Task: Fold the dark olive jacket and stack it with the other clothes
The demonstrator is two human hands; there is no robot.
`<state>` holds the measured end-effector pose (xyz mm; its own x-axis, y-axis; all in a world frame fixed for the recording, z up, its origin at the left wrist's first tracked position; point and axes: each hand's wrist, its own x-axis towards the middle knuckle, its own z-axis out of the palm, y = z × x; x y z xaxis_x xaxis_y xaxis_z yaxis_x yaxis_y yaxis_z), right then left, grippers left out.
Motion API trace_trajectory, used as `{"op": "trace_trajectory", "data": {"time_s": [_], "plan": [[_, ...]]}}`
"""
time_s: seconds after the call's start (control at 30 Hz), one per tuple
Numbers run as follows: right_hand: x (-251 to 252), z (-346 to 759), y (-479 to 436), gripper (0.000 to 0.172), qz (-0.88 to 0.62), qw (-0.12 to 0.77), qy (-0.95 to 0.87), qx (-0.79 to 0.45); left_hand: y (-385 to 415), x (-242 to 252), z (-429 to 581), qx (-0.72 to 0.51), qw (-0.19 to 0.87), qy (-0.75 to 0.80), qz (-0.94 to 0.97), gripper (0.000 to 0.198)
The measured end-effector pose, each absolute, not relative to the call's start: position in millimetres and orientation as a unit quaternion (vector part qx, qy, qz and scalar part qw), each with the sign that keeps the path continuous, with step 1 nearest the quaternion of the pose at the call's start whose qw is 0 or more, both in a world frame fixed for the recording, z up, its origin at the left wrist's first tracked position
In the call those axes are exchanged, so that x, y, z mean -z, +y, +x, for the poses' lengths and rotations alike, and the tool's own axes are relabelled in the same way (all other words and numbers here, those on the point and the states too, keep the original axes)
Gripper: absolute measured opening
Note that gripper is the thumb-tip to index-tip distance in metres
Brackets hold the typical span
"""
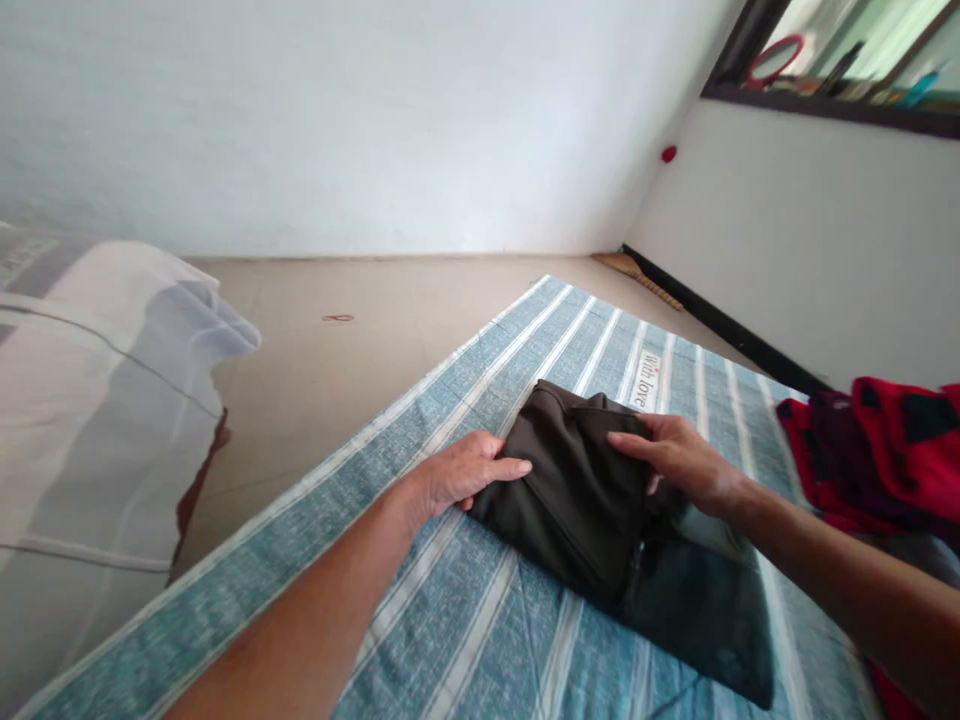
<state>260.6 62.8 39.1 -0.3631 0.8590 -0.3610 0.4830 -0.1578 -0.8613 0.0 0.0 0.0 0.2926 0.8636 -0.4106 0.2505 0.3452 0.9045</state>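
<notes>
A dark, slightly shiny folded garment [570, 500] lies on a blue striped bed cover [480, 640]; its exact kind is unclear. My left hand [469, 470] grips the garment's left edge, thumb on top and fingers partly tucked beneath. Across from it, my right hand [679, 460] is closed on the upper right part of the folded layer, with the thumb pressed on the cloth. Part of the garment toward the lower right lies flat, free of both hands. The fingertips of my right hand are partly hidden by the fabric.
Red and dark clothes [885, 450] are piled at the right. A pale sheer cloth [112, 400] bulges up at the left. Beyond the bed's edge is a tiled floor [300, 380] with a small reddish loop [337, 318]. White walls [375, 120] and a window ledge [840, 108] stand behind.
</notes>
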Motion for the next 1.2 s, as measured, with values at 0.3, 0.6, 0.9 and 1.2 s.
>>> {"op": "trace_trajectory", "data": {"time_s": [0.3, 0.6, 0.9, 1.2], "plan": [[-25, 259, 63, 0.017, -0.622, 0.171, -0.758, -0.092, 1, 1, 6, -0.245, 0.553, 0.623, 0.496, 0.038], [-28, 236, 49, 0.024, -0.679, 0.152, -0.718, 0.013, 5, -10, 13, -0.288, 0.410, 0.646, 0.576, 0.041], [-29, 228, 44, 0.026, -0.712, 0.181, -0.678, -0.002, 31, 1, 19, -0.292, 0.304, 0.681, 0.599, 0.032], [-28, 221, 42, 0.024, -0.714, 0.218, -0.665, -0.006, 29, -10, 42, -0.280, 0.050, 0.574, 0.768, 0.022]]}}
